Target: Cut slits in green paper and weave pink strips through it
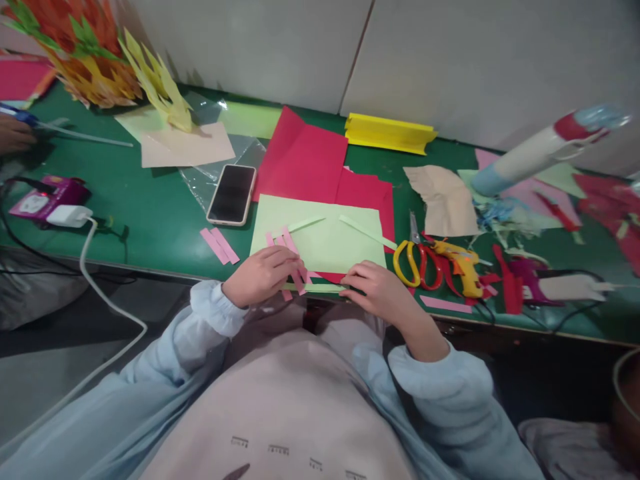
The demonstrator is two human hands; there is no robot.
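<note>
My left hand (pixel 267 272) is closed around pink paper strips (pixel 299 281) near the front edge of the green table. A narrow light green strip (pixel 323 288) runs between both hands, and my right hand (pixel 367 285) pinches its right end. Just beyond the hands lies a light green sheet (pixel 335 243) on top of red sheets (pixel 305 160). Two more thin green strips (pixel 367 233) rest on this sheet. Two loose pink strips (pixel 220 246) lie to the left of my left hand.
Scissors (pixel 406 263) and a yellow glue gun (pixel 465 267) lie right of the sheet. A phone (pixel 231 194) sits at left, near a white cable (pixel 107 300). Behind stand a yellow holder (pixel 390 135) and paper flames (pixel 95 60). Another person's hand (pixel 15 135) is far left.
</note>
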